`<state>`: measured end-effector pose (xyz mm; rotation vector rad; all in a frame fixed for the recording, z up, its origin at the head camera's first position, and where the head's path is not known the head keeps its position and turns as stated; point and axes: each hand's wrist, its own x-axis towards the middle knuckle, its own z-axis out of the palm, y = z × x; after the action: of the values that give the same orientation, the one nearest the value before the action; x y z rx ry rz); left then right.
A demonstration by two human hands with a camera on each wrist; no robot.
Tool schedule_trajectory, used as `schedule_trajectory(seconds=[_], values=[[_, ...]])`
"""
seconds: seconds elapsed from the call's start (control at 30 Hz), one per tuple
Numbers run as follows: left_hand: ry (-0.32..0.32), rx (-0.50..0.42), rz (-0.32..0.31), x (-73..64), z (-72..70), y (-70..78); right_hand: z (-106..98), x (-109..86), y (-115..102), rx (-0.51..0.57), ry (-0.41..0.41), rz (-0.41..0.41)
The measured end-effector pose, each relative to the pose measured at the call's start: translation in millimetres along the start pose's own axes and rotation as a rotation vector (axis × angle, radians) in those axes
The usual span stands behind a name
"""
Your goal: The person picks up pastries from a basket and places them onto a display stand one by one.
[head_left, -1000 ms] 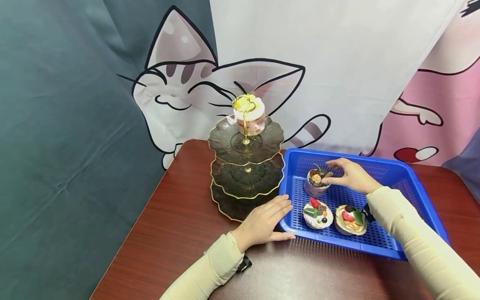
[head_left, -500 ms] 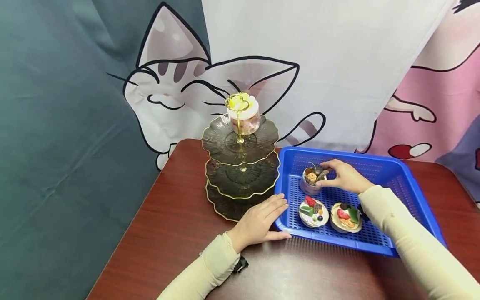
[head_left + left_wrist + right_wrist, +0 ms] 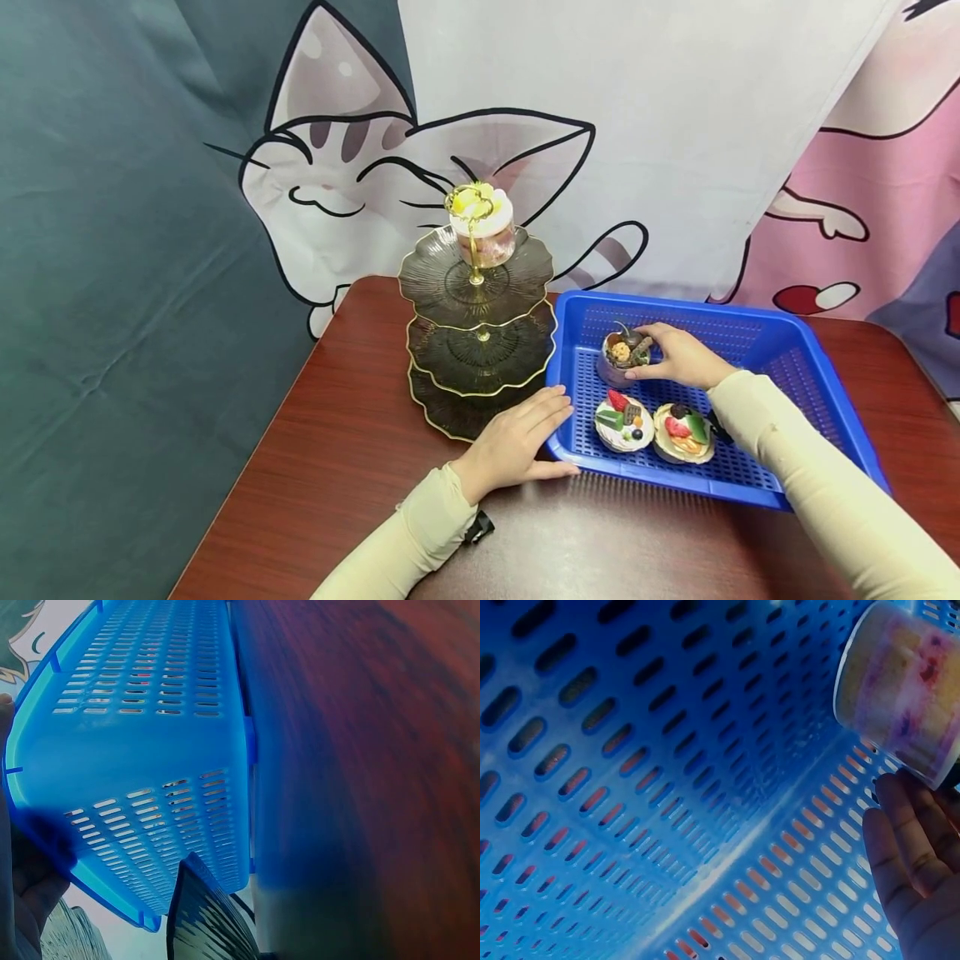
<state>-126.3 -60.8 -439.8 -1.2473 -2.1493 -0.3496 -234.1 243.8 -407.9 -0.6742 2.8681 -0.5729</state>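
Observation:
My right hand (image 3: pixel 682 357) reaches into the blue basket (image 3: pixel 652 483) and grips a clear dessert cup (image 3: pixel 617 371) with thumb and fingers at its sides. This cup has a dark topping with a biscuit ball; its pink and cream layers show in the right wrist view, with my fingers (image 3: pixel 900 847) against its top end. Just in front of it sit a cream tart (image 3: pixel 624 433) with a strawberry and a second fruit tart (image 3: pixel 684 446) near my right wrist. My left hand (image 3: pixel 517 437) rests with extended fingers on the basket's left rim.
A three-tier dark plate stand (image 3: pixel 480 358) with gold edges stands left of the basket, close to my left fingers. On its top tier is a dessert cup (image 3: pixel 487 237) with yellow topping, by the gold handle. A cat-print curtain (image 3: pixel 510 67) hangs behind the table (image 3: pixel 315 467).
My right hand has moved left, its thumb and fingers closing round the dark-topped dessert cup. The right fruit tart has shifted slightly toward the other tart. My left hand stays on the rim.

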Motion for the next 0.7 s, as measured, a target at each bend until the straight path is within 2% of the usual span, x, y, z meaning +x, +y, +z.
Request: schedule_trajectory(seconds=[0.7], values=[[-0.010, -0.002, -0.003, 0.8, -0.1, -0.1, 4.0, 1.9, 2.5, -0.005, 0.037, -0.032]])
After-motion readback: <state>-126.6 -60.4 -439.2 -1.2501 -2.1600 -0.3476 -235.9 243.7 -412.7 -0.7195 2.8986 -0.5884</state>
